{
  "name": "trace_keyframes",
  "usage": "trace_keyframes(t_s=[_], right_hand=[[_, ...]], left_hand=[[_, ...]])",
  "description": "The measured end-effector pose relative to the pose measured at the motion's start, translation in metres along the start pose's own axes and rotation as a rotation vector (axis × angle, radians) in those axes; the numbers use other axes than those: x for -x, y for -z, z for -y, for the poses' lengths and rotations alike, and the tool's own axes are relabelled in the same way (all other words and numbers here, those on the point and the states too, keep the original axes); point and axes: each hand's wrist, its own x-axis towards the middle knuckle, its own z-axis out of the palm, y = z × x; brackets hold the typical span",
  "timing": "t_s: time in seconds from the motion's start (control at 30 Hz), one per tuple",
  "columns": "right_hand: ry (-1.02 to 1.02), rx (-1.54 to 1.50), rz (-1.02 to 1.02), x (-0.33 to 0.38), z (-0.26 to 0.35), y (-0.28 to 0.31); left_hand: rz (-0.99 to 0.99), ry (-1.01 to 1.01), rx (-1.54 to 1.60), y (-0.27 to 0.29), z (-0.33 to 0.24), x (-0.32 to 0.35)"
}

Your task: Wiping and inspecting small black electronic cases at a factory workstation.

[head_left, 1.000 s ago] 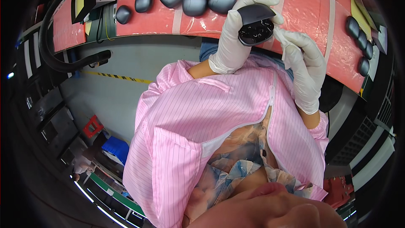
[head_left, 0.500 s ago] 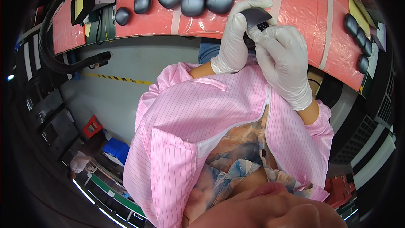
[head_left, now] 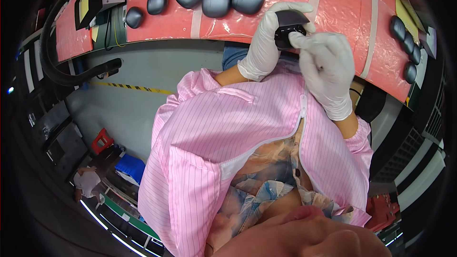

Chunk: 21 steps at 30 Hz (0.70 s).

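My gloved left hand [head_left: 261, 52] is wrapped round a dark grey, pebble-shaped earbud case [head_left: 290, 17] above the table's near edge. Its lid stands raised, and glossy black hollows show inside. Close at the case's right side is my gloved right hand [head_left: 329, 66], its thumb and fingers pinched together by the opening. Anything between those fingertips is hidden or too small to name. Beyond my hands, several closed cases of the same kind [head_left: 216, 3] lie in loose rows.
A red padded mat [head_left: 162, 26] with pale strips covers the table. More cases [head_left: 399, 27] line its right end. A black flexible hose [head_left: 47, 52] curves down on the left. Behind me are a red stool [head_left: 101, 141], a blue bin [head_left: 129, 167] and another person [head_left: 87, 181].
My right hand has drawn back to the right from the case, uncovering its black interior. My left hand keeps hold of the case in nearly the same place.
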Motion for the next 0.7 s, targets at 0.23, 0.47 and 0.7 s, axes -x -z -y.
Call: trace_keyframes(t_s=[0.23,0.47,0.7], right_hand=[[-0.075,-0.038,-0.101,-0.002,-0.008,0.0],[-0.014,0.076,0.093,-0.001,0.01,0.002],[-0.487,-0.412,-0.066,0.013,0.011,0.021]], left_hand=[[0.047,-0.024,0.11,0.004,-0.001,0.002],[0.074,-0.008,0.0,0.005,-0.001,0.002],[0.043,-0.01,0.004,0.0,-0.016,0.001]])
